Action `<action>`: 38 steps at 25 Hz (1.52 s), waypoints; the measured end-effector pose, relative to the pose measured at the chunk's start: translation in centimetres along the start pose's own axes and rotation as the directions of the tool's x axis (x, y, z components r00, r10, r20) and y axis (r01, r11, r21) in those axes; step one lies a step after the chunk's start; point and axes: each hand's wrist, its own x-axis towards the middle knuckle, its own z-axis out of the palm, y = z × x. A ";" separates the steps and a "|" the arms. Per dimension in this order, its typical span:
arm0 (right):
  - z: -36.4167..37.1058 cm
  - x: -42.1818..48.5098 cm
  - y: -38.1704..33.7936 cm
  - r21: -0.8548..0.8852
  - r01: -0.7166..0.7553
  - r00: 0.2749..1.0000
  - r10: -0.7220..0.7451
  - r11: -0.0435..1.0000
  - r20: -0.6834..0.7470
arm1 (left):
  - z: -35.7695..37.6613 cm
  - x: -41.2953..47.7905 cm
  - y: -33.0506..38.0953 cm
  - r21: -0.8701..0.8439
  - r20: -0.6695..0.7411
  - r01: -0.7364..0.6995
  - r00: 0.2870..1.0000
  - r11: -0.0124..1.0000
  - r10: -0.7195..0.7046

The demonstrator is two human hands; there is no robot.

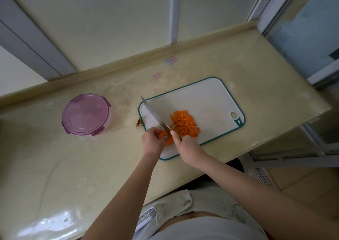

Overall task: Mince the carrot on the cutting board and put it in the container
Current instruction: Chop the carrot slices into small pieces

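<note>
Cream stone countertop (73, 166) fills most of the head view, with a raised lip along its far edge; 1 white cutting board (207, 96) with a teal rim lies on it right of centre, set at an angle, its hang hole (233, 114) at the right end; 1 round container (85, 114) stands on the counter left of the board and apart from it, its purple clip lid on; left hand (152, 141) sits at the near-left part of the board, fingers curled down over the uncut carrot piece (165, 137) and holding it against the board; right hand (185, 145) is closed in a fist around the handle of the knife (154, 116), the handle itself hidden, 1 fingertip lying at the base of the blade; the blade runs from that hand away and to the left, its tip reaching just past the board's far-left rim; the blade's heel meets the carrot piece just right of the left fingers, though whether the edge has entered it cannot be told; minced carrot (184, 123) lies in 1 loose orange heap on the board just right of the blade, none of it in the container; 1 small carrot end scrap (139, 123) lies on the counter against the board's left rim; 2 faded stickers (171, 61) mark the counter beyond the board.
</note>
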 end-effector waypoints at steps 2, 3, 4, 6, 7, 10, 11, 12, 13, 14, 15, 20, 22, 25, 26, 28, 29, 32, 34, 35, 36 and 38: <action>-0.1 0.4 0.1 0.024 -0.006 1.000 0.006 1.000 0.000 | -0.1 0.0 0.0 0.004 0.001 -0.003 1.000 1.000 0.003; -0.2 0.4 0.3 0.040 -0.009 1.000 0.009 0.999 0.000 | -0.1 0.1 0.0 0.012 0.003 -0.005 1.000 1.000 0.005; -0.3 0.4 0.4 0.051 -0.009 1.000 0.009 0.999 0.004 | 0.0 0.1 0.0 0.023 0.005 -0.008 1.000 1.000 0.008; -0.2 0.1 0.4 0.070 -0.002 0.999 0.000 0.998 0.033 | 0.0 0.1 0.0 0.038 0.001 -0.013 1.000 0.999 0.013; -0.1 0.0 0.3 0.072 0.002 0.999 -0.005 0.997 0.047 | 0.0 0.1 0.0 0.039 -0.002 -0.014 1.000 0.999 0.015; -0.1 0.0 0.3 0.067 0.010 1.000 -0.012 0.998 0.023 | 0.0 0.1 0.1 0.030 -0.006 -0.009 1.000 1.000 0.010; -0.2 0.2 0.2 0.073 0.008 1.000 -0.009 0.997 0.019 | -0.1 0.1 0.2 0.025 -0.001 0.001 1.000 1.000 -0.001; -0.5 0.3 0.3 0.081 0.001 1.000 -0.003 0.997 0.025 | -0.1 0.1 0.2 0.018 0.007 0.013 1.000 1.000 -0.013; -0.6 0.3 0.4 0.094 -0.009 0.999 0.006 0.995 0.035 | -0.1 0.0 0.3 0.012 0.013 0.025 1.000 1.000 -0.025; -0.7 0.3 0.6 0.111 -0.018 0.999 0.013 0.994 0.044 | -0.2 0.0 0.4 0.008 0.017 0.034 0.999 0.999 -0.034; -0.7 0.1 0.9 0.121 -0.026 0.999 0.020 0.992 0.050 | -0.2 0.0 0.4 0.004 0.019 0.037 0.999 0.999 -0.038; 0.0 -0.9 2.8 0.111 -0.048 0.998 0.043 0.993 0.046 | -0.3 0.1 0.4 0.008 0.038 0.041 0.998 0.999 -0.042; 0.4 -1.0 2.9 0.106 -0.046 0.999 0.043 0.993 0.029 | -0.3 0.2 0.3 0.015 0.042 0.040 0.998 0.999 -0.041; 0.4 -0.9 2.7 0.129 -0.028 0.999 0.022 0.991 0.047 | -0.3 0.4 0.2 0.032 0.042 0.032 0.999 0.999 -0.033; 0.4 -0.9 2.6 0.132 -0.026 0.999 0.020 0.991 0.043 | -0.3 0.4 0.2 0.040 0.039 0.024 0.999 0.999 -0.025; 0.7 -0.8 2.3 0.115 -0.025 0.999 0.022 0.993 0.028 | -0.2 0.3 0.2 0.051 0.036 0.013 0.999 0.999 -0.015; 0.8 -0.7 2.0 0.087 -0.019 1.000 0.017 0.996 0.023 | -0.2 0.2 0.3 0.055 0.034 0.014 0.999 0.998 -0.016; 0.8 0.3 1.3 0.059 0.007 1.000 -0.008 0.998 0.006 | -0.2 0.3 0.2 0.062 0.033 0.006 0.999 0.998 -0.008; 0.4 1.3 1.0 0.094 -0.002 1.000 0.003 0.996 -0.010 | -0.2 0.3 0.2 0.061 0.034 0.001 0.999 0.998 -0.003; 0.3 1.6 0.8 0.095 0.003 1.000 -0.003 0.995 -0.007 | -0.2 0.3 0.2 0.060 0.032 0.005 0.999 0.998 -0.006; 0.4 1.8 0.8 0.096 0.010 1.000 -0.010 0.995 -0.001 | -0.2 0.3 0.2 0.059 0.030 0.006 1.000 0.998 -0.008; 0.4 1.8 1.1 0.139 0.007 1.000 -0.007 0.990 -0.001 | -0.1 0.3 0.0 0.060 0.030 0.004 1.000 0.998 -0.005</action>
